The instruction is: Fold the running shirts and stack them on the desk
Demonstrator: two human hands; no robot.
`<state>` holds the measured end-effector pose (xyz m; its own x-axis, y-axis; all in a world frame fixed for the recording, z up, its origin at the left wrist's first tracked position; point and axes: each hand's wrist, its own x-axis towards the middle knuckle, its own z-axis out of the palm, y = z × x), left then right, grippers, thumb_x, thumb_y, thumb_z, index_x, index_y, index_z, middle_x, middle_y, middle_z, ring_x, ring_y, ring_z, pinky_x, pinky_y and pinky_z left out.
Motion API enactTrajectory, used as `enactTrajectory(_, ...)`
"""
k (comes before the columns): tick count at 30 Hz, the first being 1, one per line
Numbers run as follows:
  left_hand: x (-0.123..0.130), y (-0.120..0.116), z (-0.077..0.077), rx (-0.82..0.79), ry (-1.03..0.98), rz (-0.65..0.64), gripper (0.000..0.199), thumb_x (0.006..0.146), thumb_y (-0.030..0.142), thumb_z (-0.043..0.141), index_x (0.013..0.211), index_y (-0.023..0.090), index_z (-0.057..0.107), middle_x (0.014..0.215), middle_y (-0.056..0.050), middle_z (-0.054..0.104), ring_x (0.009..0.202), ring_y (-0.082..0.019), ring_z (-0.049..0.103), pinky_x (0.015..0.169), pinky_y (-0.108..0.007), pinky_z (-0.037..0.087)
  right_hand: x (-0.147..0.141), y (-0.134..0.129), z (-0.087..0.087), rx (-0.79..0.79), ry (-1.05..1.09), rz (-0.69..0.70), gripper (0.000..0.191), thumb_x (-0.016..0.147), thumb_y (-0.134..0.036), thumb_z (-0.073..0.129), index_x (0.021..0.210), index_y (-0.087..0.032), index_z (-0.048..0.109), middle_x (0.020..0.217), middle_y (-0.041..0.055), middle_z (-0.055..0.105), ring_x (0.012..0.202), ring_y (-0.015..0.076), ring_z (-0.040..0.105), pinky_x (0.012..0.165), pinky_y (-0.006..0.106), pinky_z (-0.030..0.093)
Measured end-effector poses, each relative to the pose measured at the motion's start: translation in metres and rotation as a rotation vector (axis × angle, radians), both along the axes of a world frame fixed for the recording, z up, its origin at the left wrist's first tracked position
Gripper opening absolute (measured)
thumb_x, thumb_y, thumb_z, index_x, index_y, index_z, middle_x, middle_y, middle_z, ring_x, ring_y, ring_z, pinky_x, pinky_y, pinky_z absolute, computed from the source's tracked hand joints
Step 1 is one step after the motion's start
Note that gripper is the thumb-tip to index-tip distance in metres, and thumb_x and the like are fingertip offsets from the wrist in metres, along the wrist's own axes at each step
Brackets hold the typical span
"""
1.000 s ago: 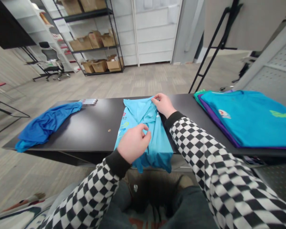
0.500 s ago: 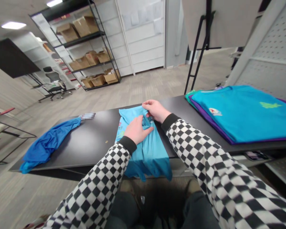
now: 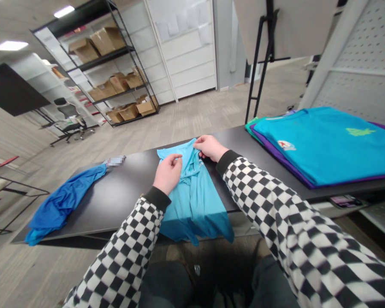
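Note:
A light blue T-shirt point(image 3: 200, 192) lies rumpled on the dark table, and its lower end hangs over the front edge. My right hand point(image 3: 211, 147) pinches the shirt's cloth at its far right corner. Over the left side of the shirt is my left hand point(image 3: 168, 173), its fingers loosely bent, with no cloth visibly gripped between thumb and forefinger. It covers part of the shirt's left edge. Gathered folds show between the two hands.
At the right lies a stack of flat shirts, a bright blue one point(image 3: 333, 145) over a purple one point(image 3: 285, 169). A crumpled darker blue garment point(image 3: 64, 196) sits on the table's point(image 3: 125, 188) left end. Shelves with cardboard boxes point(image 3: 107, 40) stand behind.
My left hand has lifted off the gathered cloth and shifted left, uncovering the folds. My right hand stays at the shirt's far corner. The view has turned slightly.

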<state>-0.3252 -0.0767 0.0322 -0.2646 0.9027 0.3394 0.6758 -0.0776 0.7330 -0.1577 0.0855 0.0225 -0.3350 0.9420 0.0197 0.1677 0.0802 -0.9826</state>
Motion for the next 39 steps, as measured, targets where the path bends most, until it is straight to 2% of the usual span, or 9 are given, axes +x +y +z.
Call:
enactTrajectory(5,-0.045,-0.023,-0.001,-0.006,0.317,-0.029,0.035,0.101,0.042,0.066,0.121,0.019,0.082,0.115,-0.01,0.081,0.108,-0.027,0.075,0.105,-0.042,0.058,0.004,0.018,-0.012,0.496,-0.493,-0.052,0.01,0.089,-0.015,0.087,0.092,-0.018,0.079,0.098,0.0092,0.082,0.095,0.0235,0.078,0.093,0.032,0.06)
enactTrajectory(9,-0.071,-0.038,-0.021,-0.19,0.548,-0.129,0.059,0.1,0.057,0.069,0.145,0.02,0.076,0.157,-0.018,0.069,0.147,-0.038,0.063,0.129,-0.058,0.045,0.01,0.021,-0.013,0.53,-0.65,-0.049,0.01,0.091,-0.022,0.088,0.099,-0.018,0.083,0.105,0.0122,0.083,0.104,0.0271,0.078,0.098,0.034,0.058)
enactTrajectory(14,-0.067,-0.052,-0.028,-0.19,0.557,-0.098,0.066,0.104,0.058,0.066,0.157,0.02,0.067,0.172,-0.021,0.055,0.162,-0.042,0.05,0.135,-0.068,0.036,0.018,0.017,-0.006,0.513,-0.713,-0.091,0.009,0.097,-0.027,0.082,0.101,-0.019,0.084,0.111,0.0132,0.084,0.108,0.0284,0.078,0.096,0.035,0.058)
enactTrajectory(17,-0.058,-0.077,-0.014,-0.046,0.501,-0.108,0.055,0.106,0.049,0.065,0.154,0.023,0.068,0.168,-0.019,0.06,0.16,-0.04,0.053,0.135,-0.07,0.035,0.02,0.013,-0.002,0.513,-0.726,-0.094,0.012,0.1,-0.027,0.077,0.105,-0.018,0.084,0.114,0.0139,0.084,0.109,0.0288,0.078,0.096,0.035,0.058)
enactTrajectory(21,-0.054,-0.147,-0.008,0.167,0.382,-0.11,0.031,0.108,0.034,0.066,0.135,0.024,0.077,0.134,-0.012,0.079,0.128,-0.029,0.074,0.117,-0.049,0.058,0.019,0.009,0.002,0.522,-0.705,-0.097,0.018,0.105,-0.029,0.07,0.109,-0.018,0.084,0.113,0.0142,0.084,0.107,0.0292,0.078,0.098,0.035,0.057)
enactTrajectory(26,-0.028,-0.245,-0.056,0.118,0.078,0.196,0.021,0.107,0.036,0.064,0.108,0.03,0.084,0.1,-0.006,0.082,0.089,-0.026,0.078,0.083,-0.04,0.065,0.018,0.011,0.003,0.545,-0.617,-0.12,0.021,0.106,-0.026,0.067,0.105,-0.016,0.084,0.108,0.0165,0.084,0.102,0.0306,0.076,0.096,0.036,0.056)
enactTrajectory(28,-0.001,-0.262,-0.079,-0.034,-0.037,0.144,0.025,0.107,0.04,0.063,0.109,0.031,0.086,0.095,-0.005,0.082,0.084,-0.026,0.079,0.081,-0.04,0.066,0.018,0.01,0.004,0.568,-0.577,-0.14,0.02,0.105,-0.025,0.066,0.104,-0.015,0.084,0.106,0.017,0.083,0.1,0.0306,0.074,0.096,0.037,0.055)
enactTrajectory(34,0.075,-0.224,-0.109,-0.278,-0.33,-0.082,0.051,0.107,0.052,0.067,0.148,0.022,0.074,0.083,-0.003,0.078,0.072,-0.021,0.072,0.076,-0.035,0.06,0.024,-0.032,0.009,0.637,-0.418,-0.106,0.025,0.1,-0.018,0.062,0.111,-0.015,0.084,0.104,0.0113,0.084,0.096,0.0261,0.073,0.093,0.034,0.055)
enactTrajectory(39,0.093,-0.185,-0.109,-0.209,-0.36,0.004,0.044,0.101,0.064,0.071,0.109,0.021,0.076,0.066,0.003,0.063,0.061,-0.017,0.06,0.063,-0.029,0.046,0.033,-0.08,-0.002,0.663,-0.361,0.111,0.021,0.095,-0.018,0.065,0.102,-0.016,0.085,0.098,0.0068,0.083,0.092,0.0216,0.073,0.09,0.031,0.054)
